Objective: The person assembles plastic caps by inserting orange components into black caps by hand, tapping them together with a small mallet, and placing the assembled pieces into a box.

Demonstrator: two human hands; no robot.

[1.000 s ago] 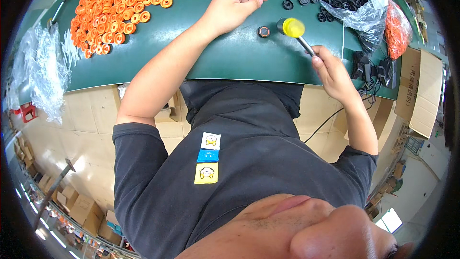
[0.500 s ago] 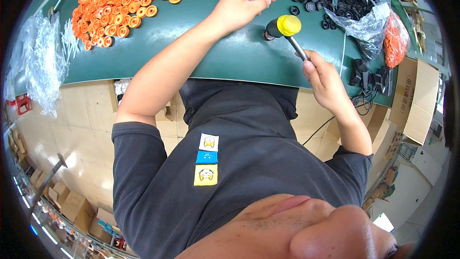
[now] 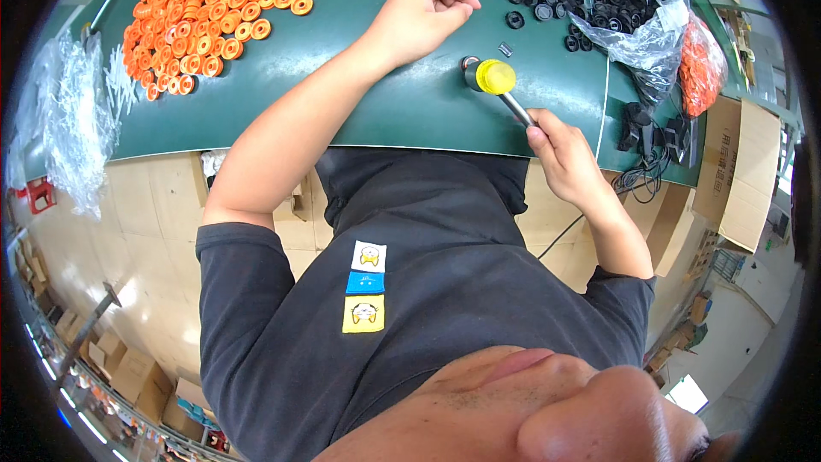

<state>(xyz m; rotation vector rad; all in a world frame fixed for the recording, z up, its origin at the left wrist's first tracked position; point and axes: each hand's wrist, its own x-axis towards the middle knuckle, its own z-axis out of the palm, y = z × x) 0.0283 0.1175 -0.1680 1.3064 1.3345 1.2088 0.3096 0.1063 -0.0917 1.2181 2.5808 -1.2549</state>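
My right hand (image 3: 562,156) is closed around the metal handle of a mallet (image 3: 496,77) with a yellow face. The mallet's dark head hangs low over or rests on the green table (image 3: 385,115); I cannot tell which. Farther off and to the left, my left hand (image 3: 425,19) has its fingers curled in, and whatever may be in them is hidden. Between the left hand and the mallet lies a small dark rectangular piece (image 3: 505,49). Loose black round caps (image 3: 514,20) lie just right of the left hand.
A heap of orange wheel-like discs (image 3: 201,21) spreads over the far left. Black caps fill the far right beside a clear plastic bag (image 3: 650,51) and a bag of orange pieces (image 3: 703,68). Black cables (image 3: 647,154) and a cardboard box (image 3: 744,171) are at the right edge.
The mallet head has come down toward me and slightly left, with the right hand following. The small dark piece now shows beyond it. My left hand has shifted slightly left and stays curled.
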